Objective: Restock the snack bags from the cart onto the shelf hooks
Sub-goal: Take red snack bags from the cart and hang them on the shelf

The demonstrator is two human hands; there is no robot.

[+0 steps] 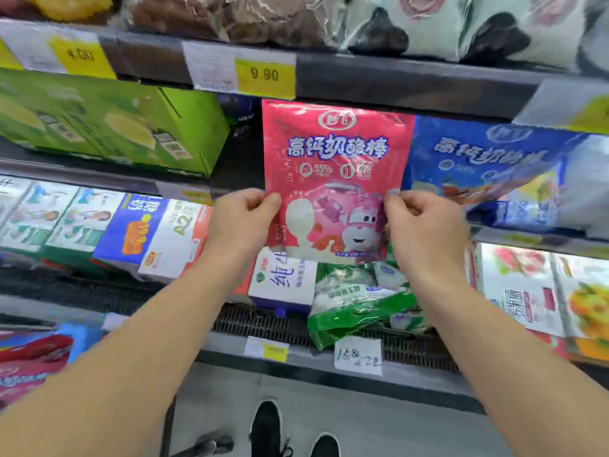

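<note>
A pink snack bag (pixel 336 166) with a cartoon plane and white lettering hangs upright in front of the middle shelf, its top edge just under the dark shelf rail (pixel 395 84). My left hand (pixel 242 222) pinches the bag's left edge and my right hand (pixel 425 225) pinches its right edge, both at mid-height. Any hook behind the bag is hidden. To its right hang blue bags (pixel 487 166) of the same kind. No cart shows clearly.
Green cartons (pixel 108 127) stand to the left on the same shelf. Below are milk boxes (pixel 283 278), green packets (pixel 356 305) and fruit-printed boxes (pixel 527 285). Yellow price tags (pixel 265 77) line the rail. Pink bags (pixel 29 364) lie at the lower left. My shoes (pixel 267 430) stand on grey floor.
</note>
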